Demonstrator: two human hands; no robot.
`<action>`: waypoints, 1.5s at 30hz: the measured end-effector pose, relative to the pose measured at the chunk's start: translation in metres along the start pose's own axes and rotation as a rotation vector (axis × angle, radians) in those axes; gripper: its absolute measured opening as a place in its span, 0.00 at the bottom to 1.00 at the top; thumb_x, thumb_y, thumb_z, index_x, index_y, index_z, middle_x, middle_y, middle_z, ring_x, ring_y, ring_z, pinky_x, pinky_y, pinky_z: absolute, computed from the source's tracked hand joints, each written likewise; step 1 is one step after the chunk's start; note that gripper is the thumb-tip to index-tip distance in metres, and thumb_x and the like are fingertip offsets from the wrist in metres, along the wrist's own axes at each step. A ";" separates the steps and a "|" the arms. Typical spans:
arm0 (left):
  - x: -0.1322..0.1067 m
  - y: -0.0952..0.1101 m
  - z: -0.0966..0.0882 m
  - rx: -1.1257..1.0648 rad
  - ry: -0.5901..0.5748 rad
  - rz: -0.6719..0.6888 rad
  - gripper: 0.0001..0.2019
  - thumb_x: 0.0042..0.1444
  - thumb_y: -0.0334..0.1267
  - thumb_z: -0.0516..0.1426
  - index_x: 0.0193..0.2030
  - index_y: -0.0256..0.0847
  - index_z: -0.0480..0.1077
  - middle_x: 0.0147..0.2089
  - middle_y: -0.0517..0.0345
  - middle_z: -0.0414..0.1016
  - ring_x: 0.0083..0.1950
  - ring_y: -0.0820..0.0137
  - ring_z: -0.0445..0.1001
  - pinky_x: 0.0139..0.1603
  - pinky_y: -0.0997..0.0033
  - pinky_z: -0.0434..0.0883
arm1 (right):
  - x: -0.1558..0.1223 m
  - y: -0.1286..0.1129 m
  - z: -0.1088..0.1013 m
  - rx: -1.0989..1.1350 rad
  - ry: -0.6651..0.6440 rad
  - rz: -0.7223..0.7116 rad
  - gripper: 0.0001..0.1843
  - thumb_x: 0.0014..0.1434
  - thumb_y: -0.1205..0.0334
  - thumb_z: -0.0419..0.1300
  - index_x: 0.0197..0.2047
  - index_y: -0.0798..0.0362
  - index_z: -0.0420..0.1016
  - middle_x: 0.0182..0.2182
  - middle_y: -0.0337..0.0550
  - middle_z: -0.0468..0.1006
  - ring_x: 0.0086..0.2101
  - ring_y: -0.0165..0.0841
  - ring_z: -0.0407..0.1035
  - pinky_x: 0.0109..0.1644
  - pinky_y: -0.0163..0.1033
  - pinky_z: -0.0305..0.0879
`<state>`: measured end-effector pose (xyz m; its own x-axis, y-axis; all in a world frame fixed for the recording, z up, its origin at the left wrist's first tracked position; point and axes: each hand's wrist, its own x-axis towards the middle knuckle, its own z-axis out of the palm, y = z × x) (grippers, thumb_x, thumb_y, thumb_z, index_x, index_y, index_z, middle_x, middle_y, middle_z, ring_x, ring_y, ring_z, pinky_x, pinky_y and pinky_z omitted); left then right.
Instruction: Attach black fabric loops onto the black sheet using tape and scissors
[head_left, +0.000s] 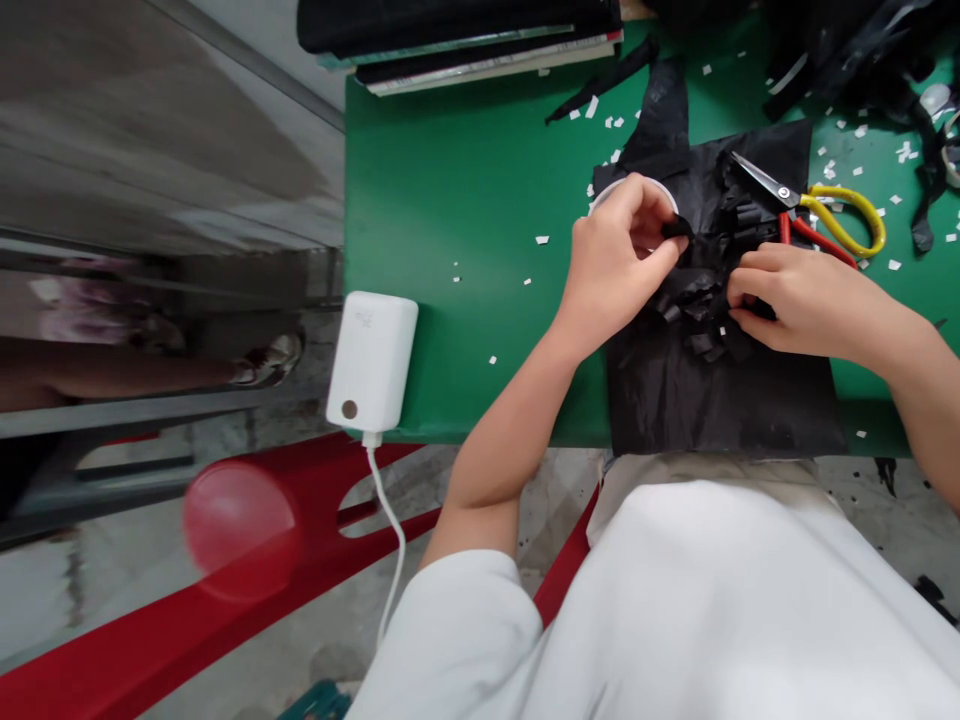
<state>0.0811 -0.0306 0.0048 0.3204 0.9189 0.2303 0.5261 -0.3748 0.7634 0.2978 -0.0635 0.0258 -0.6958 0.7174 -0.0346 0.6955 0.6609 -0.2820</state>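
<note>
Black scraps are what both hands are busy with, and from my remote seat they look like thin paper or film, cut short and curled. The left hand (615, 255) pinches one small black scrap (677, 228) between thumb and forefinger, lifted just above a white ring (604, 192) that peeks out from behind the knuckles. The right hand (795, 300) rests with its fingers bent down into the pile of black strips (694, 300). Thumb and forefinger sit close together there, but I cannot tell whether they actually nip a strip.

The pile lies on a black sheet (720, 400) spread over the green bench (450, 200), the sheet's near edge hanging towards the person's lap. Scissors (821, 212) with yellow and red handles lie just beyond the right hand, blades pointing at the pile. White flecks (541, 240) are scattered over the bench. A white charger (373, 360) sits at the bench's near left corner, its cable (391, 520) dropping away.

I judge the strips to be nearly weightless, limp and easy to crease or tear, and black on black makes single pieces hard to pick out. A light fingertip pinch at a free end seems the right hold, since a firm squeeze would crush the curl and a broad grab would gather several at once. The sheet itself would likely slide on the smooth bench if dragged.
</note>
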 end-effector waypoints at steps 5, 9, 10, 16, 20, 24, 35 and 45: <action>0.000 0.001 0.001 -0.004 0.023 -0.020 0.04 0.61 0.37 0.56 0.40 0.43 0.64 0.42 0.58 0.76 0.41 0.72 0.77 0.36 0.74 0.76 | 0.000 -0.001 -0.001 0.004 -0.013 0.009 0.08 0.60 0.65 0.53 0.34 0.52 0.73 0.32 0.48 0.75 0.34 0.38 0.68 0.33 0.41 0.57; -0.001 -0.001 0.001 0.025 0.005 -0.002 0.04 0.62 0.39 0.55 0.42 0.44 0.64 0.43 0.57 0.76 0.43 0.70 0.78 0.36 0.74 0.76 | 0.000 -0.002 0.000 0.003 -0.004 0.030 0.08 0.60 0.64 0.53 0.34 0.52 0.73 0.32 0.48 0.76 0.34 0.38 0.69 0.33 0.41 0.57; -0.002 -0.001 0.001 0.023 0.001 0.002 0.04 0.62 0.39 0.55 0.42 0.44 0.64 0.43 0.57 0.76 0.43 0.71 0.78 0.36 0.74 0.76 | -0.001 -0.002 0.000 0.009 0.016 0.052 0.08 0.61 0.63 0.54 0.34 0.52 0.73 0.32 0.48 0.76 0.33 0.38 0.69 0.33 0.41 0.57; -0.002 0.001 0.002 -0.083 -0.034 0.004 0.08 0.59 0.40 0.59 0.42 0.43 0.64 0.39 0.59 0.74 0.39 0.72 0.78 0.37 0.73 0.77 | 0.001 -0.007 0.000 0.218 0.313 0.243 0.16 0.61 0.47 0.59 0.37 0.54 0.73 0.22 0.42 0.74 0.25 0.36 0.69 0.32 0.41 0.61; -0.003 0.006 0.004 -0.159 -0.047 -0.018 0.11 0.56 0.39 0.63 0.40 0.42 0.65 0.36 0.61 0.72 0.37 0.72 0.78 0.36 0.72 0.77 | 0.002 -0.012 0.001 0.384 0.380 0.297 0.18 0.62 0.45 0.59 0.37 0.52 0.75 0.21 0.40 0.74 0.23 0.33 0.69 0.31 0.39 0.63; -0.004 0.009 0.005 -0.162 -0.053 -0.023 0.12 0.54 0.38 0.64 0.39 0.42 0.65 0.36 0.61 0.71 0.37 0.72 0.77 0.37 0.71 0.77 | 0.003 -0.016 0.004 0.496 0.408 0.282 0.18 0.62 0.44 0.59 0.33 0.51 0.76 0.21 0.38 0.75 0.21 0.30 0.68 0.28 0.37 0.60; -0.003 0.005 0.006 -0.152 -0.012 -0.004 0.10 0.57 0.41 0.62 0.40 0.43 0.64 0.38 0.60 0.72 0.40 0.71 0.78 0.40 0.69 0.78 | 0.005 -0.011 0.010 0.412 0.390 0.226 0.06 0.58 0.63 0.60 0.29 0.51 0.74 0.22 0.36 0.76 0.21 0.28 0.66 0.28 0.36 0.59; -0.005 0.007 0.005 -0.197 -0.125 0.001 0.12 0.58 0.42 0.61 0.44 0.42 0.64 0.41 0.57 0.74 0.43 0.69 0.79 0.43 0.66 0.79 | 0.001 -0.005 0.004 0.350 0.417 -0.005 0.07 0.62 0.57 0.61 0.33 0.47 0.77 0.28 0.35 0.81 0.26 0.30 0.72 0.30 0.37 0.64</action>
<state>0.0871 -0.0390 0.0063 0.4218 0.8918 0.1638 0.3662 -0.3328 0.8690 0.2929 -0.0673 0.0237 -0.5192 0.7883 0.3302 0.5416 0.6023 -0.5864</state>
